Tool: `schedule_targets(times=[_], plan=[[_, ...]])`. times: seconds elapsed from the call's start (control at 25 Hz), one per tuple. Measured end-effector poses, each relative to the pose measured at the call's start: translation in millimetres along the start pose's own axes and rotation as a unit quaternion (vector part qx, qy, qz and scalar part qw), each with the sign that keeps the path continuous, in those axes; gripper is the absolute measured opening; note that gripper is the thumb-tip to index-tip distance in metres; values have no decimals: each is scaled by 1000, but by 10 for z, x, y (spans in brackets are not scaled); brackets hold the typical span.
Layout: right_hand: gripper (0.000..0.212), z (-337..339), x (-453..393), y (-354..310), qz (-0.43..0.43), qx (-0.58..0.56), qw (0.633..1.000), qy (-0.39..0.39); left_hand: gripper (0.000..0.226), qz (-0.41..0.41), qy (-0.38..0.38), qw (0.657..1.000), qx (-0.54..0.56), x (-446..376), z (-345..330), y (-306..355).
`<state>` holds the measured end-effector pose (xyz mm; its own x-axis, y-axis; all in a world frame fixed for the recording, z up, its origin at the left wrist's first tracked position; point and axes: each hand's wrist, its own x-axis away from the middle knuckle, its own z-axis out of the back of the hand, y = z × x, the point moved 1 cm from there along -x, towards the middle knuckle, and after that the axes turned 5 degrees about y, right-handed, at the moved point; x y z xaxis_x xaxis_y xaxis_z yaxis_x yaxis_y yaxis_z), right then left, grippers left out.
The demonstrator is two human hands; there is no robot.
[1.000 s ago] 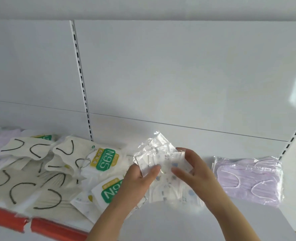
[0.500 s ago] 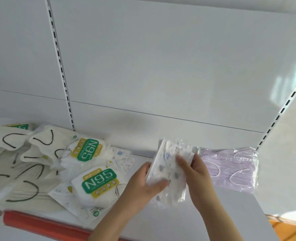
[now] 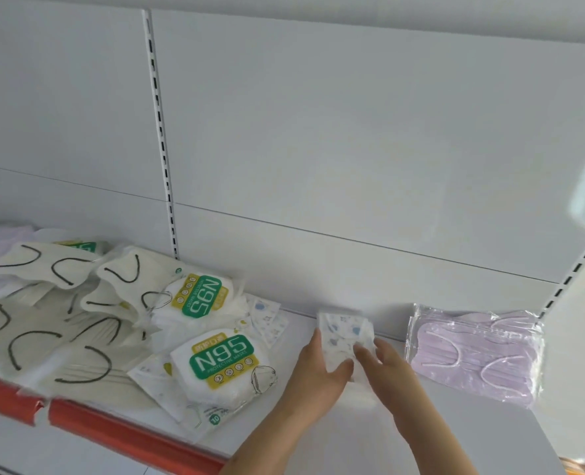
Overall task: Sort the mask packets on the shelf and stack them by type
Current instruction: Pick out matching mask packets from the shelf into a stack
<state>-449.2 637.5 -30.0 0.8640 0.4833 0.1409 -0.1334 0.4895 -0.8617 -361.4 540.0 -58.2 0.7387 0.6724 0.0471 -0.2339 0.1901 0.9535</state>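
Both hands had come down since a moment earlier, bringing the printed packets (image 3: 346,341) from mid-air to the shelf (image 3: 455,423), where they now stood on edge between the N95 pile and the lilac stack.

At the far left lay a loose heap of cream masks with black ear loops (image 3: 44,320), overlapping one another behind the red shelf edge (image 3: 126,430). Next came two N95 packets (image 3: 222,358), one behind the other, resting on more white packets, with a small printed packet (image 3: 267,320) peeking out beside the rear one. A slotted upright (image 3: 160,138) ran up the white back panel above them.

The left hand (image 3: 318,368) gripped the printed packets from the left, thumb curled across their front. The right hand (image 3: 387,365) touched them from the right, though motion blur hid whether its fingers closed round them. Just beside it, apart from the hands, sat the lilac mask stack (image 3: 473,354) in clear wrapping against the right upright.
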Motion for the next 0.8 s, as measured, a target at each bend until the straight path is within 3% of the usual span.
schedule_targets(times=[0.08, 0.16, 0.2, 0.28, 0.36, 0.44, 0.56, 0.68, 0.8], plan=[[45, -13, -47, -73, 33, 70, 995, 60, 38, -64, 59, 994, -68, 54, 160, 51], [46, -54, -81, -193, 117, 82, 977, 161, 55, -177, 203, 932, -241, 79, 449, 20], [42, -104, -90, -294, 152, 57, 972, 170, 69, -190, 219, 895, -338, 68, 603, -38], [39, -365, -189, -488, 167, 57, 980, 89, 104, -112, 136, 863, -473, 55, 923, -223], [38, -720, -360, -652, 118, 140, 983, -26, 127, -8, 45, 852, -522, 97, 1181, -403], [28, -1037, -518, -767, 67, 175, 977, -98, 127, 27, 55, 866, -496, 142, 1354, -503], [37, -1306, -665, -830, 16, 153, 980, -124, 118, 19, 99, 914, -394, 160, 1520, -542], [36, -1508, -702, -802, -39, 33, 991, -127, 105, -1, 143, 969, -202, 183, 1775, -553], [24, -1710, -692, -807, -20, -13, 992, -124, 91, 14, 168, 985, -48, 212, 2020, -576]])
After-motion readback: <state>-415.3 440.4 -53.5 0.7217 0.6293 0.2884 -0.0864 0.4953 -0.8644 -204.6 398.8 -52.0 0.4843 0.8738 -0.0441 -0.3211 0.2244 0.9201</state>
